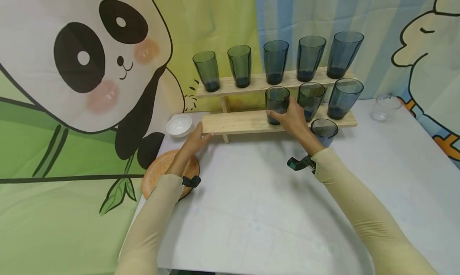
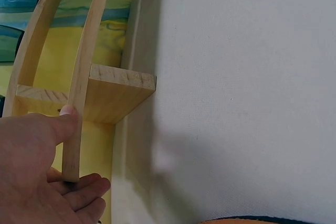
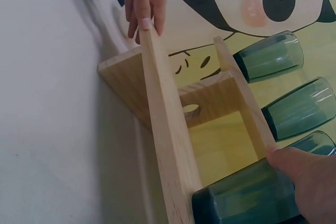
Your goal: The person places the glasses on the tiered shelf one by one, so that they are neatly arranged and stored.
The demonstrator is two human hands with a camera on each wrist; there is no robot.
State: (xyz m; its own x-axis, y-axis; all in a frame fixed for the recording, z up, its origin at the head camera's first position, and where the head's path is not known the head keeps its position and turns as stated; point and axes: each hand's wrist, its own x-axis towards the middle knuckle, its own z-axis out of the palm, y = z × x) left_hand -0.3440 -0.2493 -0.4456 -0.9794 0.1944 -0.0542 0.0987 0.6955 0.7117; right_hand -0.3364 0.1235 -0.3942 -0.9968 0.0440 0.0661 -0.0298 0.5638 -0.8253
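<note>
A two-tier wooden rack (image 1: 233, 122) holds dark blue-grey glass tumblers. My right hand (image 1: 294, 118) grips one tumbler (image 1: 276, 100) upright at the lower tier, thumb on its near left side. In the right wrist view, that tumbler's base (image 3: 206, 208) is right at the board's edge. At the lower tier's left end, my left hand (image 1: 195, 142) holds the board, its thumb (image 2: 67, 119) on one face and its fingers around the end. Two more tumblers, including the far right one (image 1: 345, 99), stand on the lower tier to the right of the held one.
Several tumblers line the upper tier (image 1: 224, 84). Another tumbler (image 1: 324, 131) stands on the table before the rack, partly behind my right wrist. A clear glass (image 1: 385, 108) is at far right. A white bowl (image 1: 179, 125) and an orange plate (image 1: 158, 173) lie left.
</note>
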